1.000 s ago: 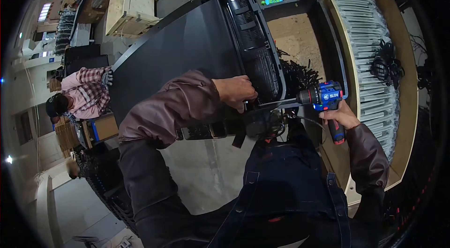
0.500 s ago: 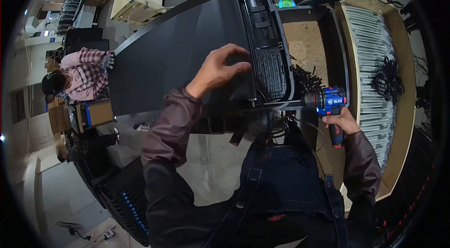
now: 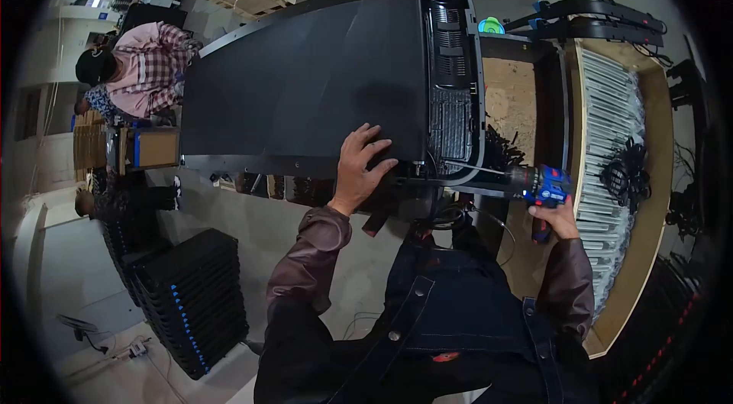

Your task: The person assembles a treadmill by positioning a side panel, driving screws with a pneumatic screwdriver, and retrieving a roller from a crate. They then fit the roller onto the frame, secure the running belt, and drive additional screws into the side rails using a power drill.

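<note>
The left hand (image 3: pixel 360 167) has let go. A second ago it was bunched tight at the tip of the bit, down by the near corner of the machine. Half a second ago it had lifted onto the belt. Now it lies flat and open on the near edge of the treadmill belt (image 3: pixel 305 75), fingers spread, its grip released and only pressing on the black surface. So nothing steadies the bit by hand any more and the tool is carried by one hand alone.

The right hand (image 3: pixel 561 219) has kept its place at the right, its grip clenched around the handle of the blue drill (image 3: pixel 544 184), much as before.

The drill sits just right of the treadmill's near right corner, in front of the person's chest. Its long axis runs almost level across the scene from right to left, climbing a little toward the left. The long thin bit (image 3: pixel 477 169) points left, and its tip comes in at the near corner of the ribbed end housing (image 3: pixel 456 110). I can't tell from here whether the tip is seated on anything. The handle hangs toward the person, battery end lowest.

To the right lies a wooden bin (image 3: pixel 661 159) of white bagged parts. Far left, a co-worker in a plaid shirt (image 3: pixel 145 68) bends at the belt's other end, and a stack of black trays (image 3: pixel 191 297) sits on the floor nearer in.
</note>
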`<state>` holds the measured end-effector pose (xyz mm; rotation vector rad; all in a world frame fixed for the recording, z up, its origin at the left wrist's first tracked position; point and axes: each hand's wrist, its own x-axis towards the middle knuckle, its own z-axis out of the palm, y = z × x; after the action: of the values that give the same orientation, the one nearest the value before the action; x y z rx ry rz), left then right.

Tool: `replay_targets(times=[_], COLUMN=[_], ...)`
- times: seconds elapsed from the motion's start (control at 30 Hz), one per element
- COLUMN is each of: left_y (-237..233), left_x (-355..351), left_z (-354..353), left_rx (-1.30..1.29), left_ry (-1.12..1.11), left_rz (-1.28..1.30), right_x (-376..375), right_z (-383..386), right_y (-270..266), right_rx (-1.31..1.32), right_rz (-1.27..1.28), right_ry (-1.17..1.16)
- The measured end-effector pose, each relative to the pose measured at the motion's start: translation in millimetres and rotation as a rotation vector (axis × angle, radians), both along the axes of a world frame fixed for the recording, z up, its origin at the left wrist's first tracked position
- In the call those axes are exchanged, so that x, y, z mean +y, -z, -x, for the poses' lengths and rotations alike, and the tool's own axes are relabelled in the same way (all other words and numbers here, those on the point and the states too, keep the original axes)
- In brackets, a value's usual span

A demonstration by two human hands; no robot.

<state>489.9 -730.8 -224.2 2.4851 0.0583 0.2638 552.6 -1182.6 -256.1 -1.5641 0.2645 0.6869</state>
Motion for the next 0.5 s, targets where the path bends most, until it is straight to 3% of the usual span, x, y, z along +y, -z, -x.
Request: replay_targets(times=[0.03, 0.1, 0.2, 0.3, 0.37, 0.5], left_y=[3, 8, 12, 13, 14, 10], left_x=[-1, -1, 0, -3, -5, -7], left_z=[1, 2, -2, -3, -11, -5], left_rx=[-0.035, -0.082, -0.1, -0.092, -0.118, -0.156], left_ry=[0.005, -0.018, -0.034, -0.033, -0.076, -0.072], left_rz=[-0.02, -0.037, -0.039, -0.064, -0.064, -0.034], right_x=[-20, -48, -58, -41, -66, -77], right_z=[0, 3, -8, -37, -49, -54], right_y=[3, 13, 35, 51, 113, 156], right_rx=[-0.038, -0.148, -0.157, -0.224, -0.23, -0.294], right_rz=[0.049, -0.005, 0.132, 0.574, 0.52, 0.652], right_ry=[-0.019, 0.137, 0.318, 0.18, 0.163, 0.153])
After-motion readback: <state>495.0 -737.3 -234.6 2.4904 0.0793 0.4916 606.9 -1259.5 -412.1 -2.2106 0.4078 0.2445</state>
